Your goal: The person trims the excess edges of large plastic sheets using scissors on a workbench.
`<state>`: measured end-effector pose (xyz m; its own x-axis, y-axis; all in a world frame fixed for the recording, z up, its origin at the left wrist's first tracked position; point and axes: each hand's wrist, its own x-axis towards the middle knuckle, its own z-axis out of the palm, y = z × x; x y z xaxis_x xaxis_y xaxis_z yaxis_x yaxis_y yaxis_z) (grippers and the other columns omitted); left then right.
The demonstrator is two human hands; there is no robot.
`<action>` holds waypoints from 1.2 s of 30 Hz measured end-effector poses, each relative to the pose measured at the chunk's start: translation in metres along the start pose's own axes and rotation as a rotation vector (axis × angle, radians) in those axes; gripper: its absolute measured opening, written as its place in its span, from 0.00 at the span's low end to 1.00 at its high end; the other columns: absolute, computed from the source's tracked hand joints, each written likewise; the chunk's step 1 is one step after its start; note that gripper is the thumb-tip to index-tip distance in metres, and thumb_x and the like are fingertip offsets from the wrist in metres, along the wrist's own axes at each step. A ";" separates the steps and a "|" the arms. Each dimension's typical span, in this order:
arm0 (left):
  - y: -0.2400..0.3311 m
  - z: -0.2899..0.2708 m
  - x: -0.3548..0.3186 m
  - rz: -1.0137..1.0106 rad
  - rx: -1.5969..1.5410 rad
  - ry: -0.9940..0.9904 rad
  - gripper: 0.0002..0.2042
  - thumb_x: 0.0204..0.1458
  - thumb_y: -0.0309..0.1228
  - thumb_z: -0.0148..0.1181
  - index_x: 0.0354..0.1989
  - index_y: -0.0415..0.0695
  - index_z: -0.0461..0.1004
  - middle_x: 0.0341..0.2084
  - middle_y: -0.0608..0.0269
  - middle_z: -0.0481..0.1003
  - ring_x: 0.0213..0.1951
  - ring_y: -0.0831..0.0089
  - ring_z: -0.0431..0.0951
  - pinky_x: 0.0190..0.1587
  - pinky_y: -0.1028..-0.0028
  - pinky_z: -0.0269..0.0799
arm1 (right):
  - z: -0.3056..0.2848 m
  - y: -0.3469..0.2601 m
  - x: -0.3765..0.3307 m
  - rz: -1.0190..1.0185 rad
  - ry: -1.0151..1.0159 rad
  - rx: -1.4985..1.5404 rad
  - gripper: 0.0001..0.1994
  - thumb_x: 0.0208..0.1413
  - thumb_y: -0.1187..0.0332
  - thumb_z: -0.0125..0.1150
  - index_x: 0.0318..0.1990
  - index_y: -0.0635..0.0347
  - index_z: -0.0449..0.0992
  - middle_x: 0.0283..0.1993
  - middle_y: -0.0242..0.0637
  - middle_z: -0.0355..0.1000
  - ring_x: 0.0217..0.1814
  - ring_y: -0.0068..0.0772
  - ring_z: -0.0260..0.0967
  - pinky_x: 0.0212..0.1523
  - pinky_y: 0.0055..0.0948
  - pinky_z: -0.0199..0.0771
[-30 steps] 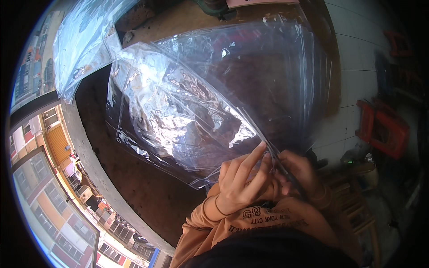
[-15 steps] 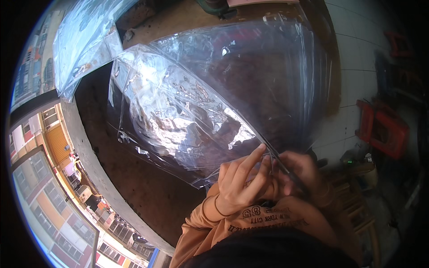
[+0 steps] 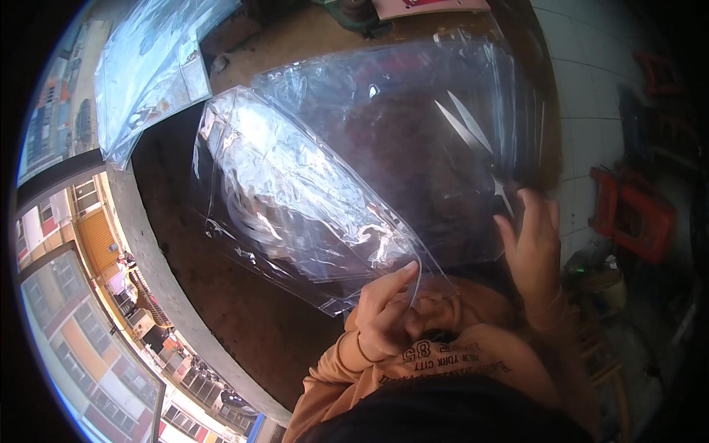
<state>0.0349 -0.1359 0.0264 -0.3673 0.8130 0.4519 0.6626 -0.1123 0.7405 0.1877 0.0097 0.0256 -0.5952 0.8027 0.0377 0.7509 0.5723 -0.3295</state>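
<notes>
Fingers of our left hand (image 3: 384,314): thumb and forefinger pinch the near end of a large, clear, crumpled plastic sheet (image 3: 288,177).
Fingers of our right hand (image 3: 538,247): thumb and forefinger stand apart at the handle end of a pair of silver-bladed metal scissors (image 3: 486,146); we cannot tell whether they grip it.
Dark brown tabletop (image 3: 288,44): it shows at the far side, past the plastic.
Pale grey tiled floor (image 3: 591,140): it lies to our right, past the tabletop's edge.
Crumpled sheet: it slants from the far left to our left hand, bright with glare.
Flat, clear plastic layer (image 3: 413,148): it spreads right of the crumpled sheet and farther from us; we cannot tell whether the two are joined.
Red plastic stool (image 3: 650,214): it stands at the right, well apart from our right hand.
Scissors: the blades are parted over the flat layer, tips toward the far left, handle end toward us and partly lost in the dark.
</notes>
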 end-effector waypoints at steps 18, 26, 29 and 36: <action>0.003 -0.017 -0.011 0.159 -0.348 -0.096 0.09 0.50 0.25 0.51 0.29 0.31 0.58 0.40 0.26 0.66 0.30 0.53 0.75 0.27 0.66 0.73 | -0.025 -0.049 0.024 -0.934 0.222 0.373 0.03 0.47 0.72 0.55 0.29 0.61 0.73 0.30 0.33 0.70 0.35 0.26 0.71 0.39 0.28 0.72; 0.008 -0.019 -0.015 0.140 -0.318 -0.170 0.09 0.42 0.23 0.53 0.31 0.30 0.64 0.39 0.30 0.69 0.27 0.59 0.75 0.30 0.66 0.73 | -0.021 -0.056 0.020 -0.888 0.261 0.380 0.02 0.45 0.75 0.55 0.28 0.62 0.72 0.29 0.33 0.69 0.32 0.27 0.69 0.36 0.29 0.73; 0.009 -0.029 -0.019 0.176 -0.455 -0.394 0.20 0.26 0.23 0.60 0.31 0.23 0.67 0.44 0.26 0.65 0.22 0.59 0.72 0.28 0.64 0.73 | -0.018 -0.048 0.035 -0.701 0.261 0.406 0.05 0.41 0.79 0.58 0.29 0.65 0.72 0.29 0.36 0.69 0.30 0.31 0.69 0.34 0.30 0.74; -0.003 0.002 -0.019 0.230 -0.522 -0.087 0.13 0.27 0.26 0.60 0.14 0.35 0.59 0.44 0.29 0.65 0.15 0.60 0.69 0.22 0.61 0.72 | -0.033 -0.045 0.036 -0.364 0.210 0.616 0.10 0.42 0.80 0.61 0.34 0.69 0.70 0.30 0.40 0.67 0.29 0.34 0.67 0.29 0.28 0.69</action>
<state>0.0416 -0.1501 0.0147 -0.1824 0.7759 0.6040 0.3008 -0.5408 0.7855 0.1414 0.0185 0.0729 -0.6621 0.6310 0.4042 0.1839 0.6597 -0.7287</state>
